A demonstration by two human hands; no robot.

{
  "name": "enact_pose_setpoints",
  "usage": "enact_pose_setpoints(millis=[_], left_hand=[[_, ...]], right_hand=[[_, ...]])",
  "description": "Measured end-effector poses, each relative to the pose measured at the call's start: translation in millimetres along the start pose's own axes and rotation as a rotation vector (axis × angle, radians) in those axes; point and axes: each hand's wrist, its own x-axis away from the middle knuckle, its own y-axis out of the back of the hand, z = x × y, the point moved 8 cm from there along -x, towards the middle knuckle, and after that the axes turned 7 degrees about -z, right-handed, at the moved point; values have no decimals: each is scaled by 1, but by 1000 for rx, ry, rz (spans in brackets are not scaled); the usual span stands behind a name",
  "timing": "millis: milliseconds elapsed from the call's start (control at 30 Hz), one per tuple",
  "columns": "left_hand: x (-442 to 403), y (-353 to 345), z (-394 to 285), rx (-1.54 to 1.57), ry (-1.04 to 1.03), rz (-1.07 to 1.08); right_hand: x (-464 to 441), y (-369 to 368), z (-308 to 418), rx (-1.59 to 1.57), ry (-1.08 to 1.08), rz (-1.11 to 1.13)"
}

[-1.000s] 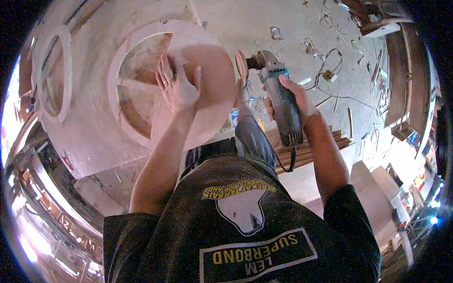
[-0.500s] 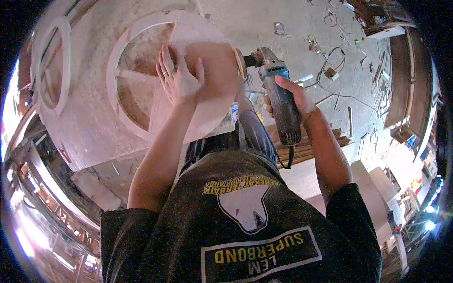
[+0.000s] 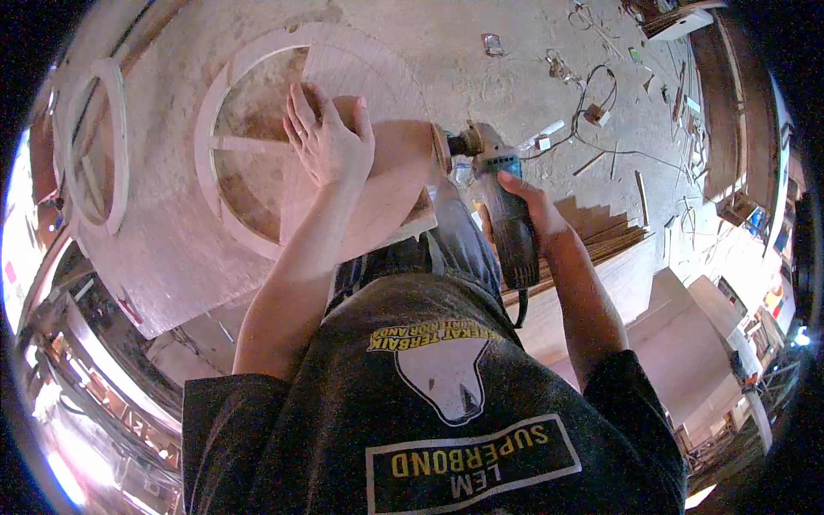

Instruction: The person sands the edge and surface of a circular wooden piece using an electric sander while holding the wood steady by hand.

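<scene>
My left hand [image 3: 329, 137] lies flat with fingers spread on a round wooden panel [image 3: 378, 77], which has a curved rim and an open part crossed by a strut on its left. In my right hand [image 3: 536, 210] is an angle grinder [image 3: 512, 227], its fingers wrapped round the dark body. The grinder's disc [image 3: 442, 148] stands edge-on at the panel's right edge, touching it or very close. A black cord [image 3: 521, 307] leaves the grinder's lower end.
Another round wooden frame [image 3: 94, 146] lies at the left on a pale board [image 3: 146, 266]. A long cable [image 3: 631, 153] and wood scraps are strewn over the concrete floor [image 3: 455, 60]. Stacked boards [image 3: 601, 275] stand at my right.
My right hand has brought the grinder slightly lower, along the panel's right edge, with its body more upright in view. My left hand stays on the panel. The head view has shifted a little.
</scene>
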Motion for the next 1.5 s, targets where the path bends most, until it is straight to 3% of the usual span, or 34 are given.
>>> enact_pose_setpoints(millis=[200, 400, 500, 533, 767, 1500], left_hand=[[0, -2, 1, 12, 12, 12], [-1, -3, 3, 3, 37, -4], [1, -3, 3, 5, 60, -1], [1, -2, 4, 11, 71, 0], [2, -1, 4, 15, 49, -16], [0, 0, 1, 5, 10, -31]], right_hand=[[3, 9, -3, -8, 36, -1], [-15, 2, 67, 57, 93, 201], [-18, -10, 105, 102, 83, 55], [-29, -14, 117, 180, 129, 175], [-36, -41, 163, 370, 164, 249], [-21, -5, 46, 62, 110, 95]])
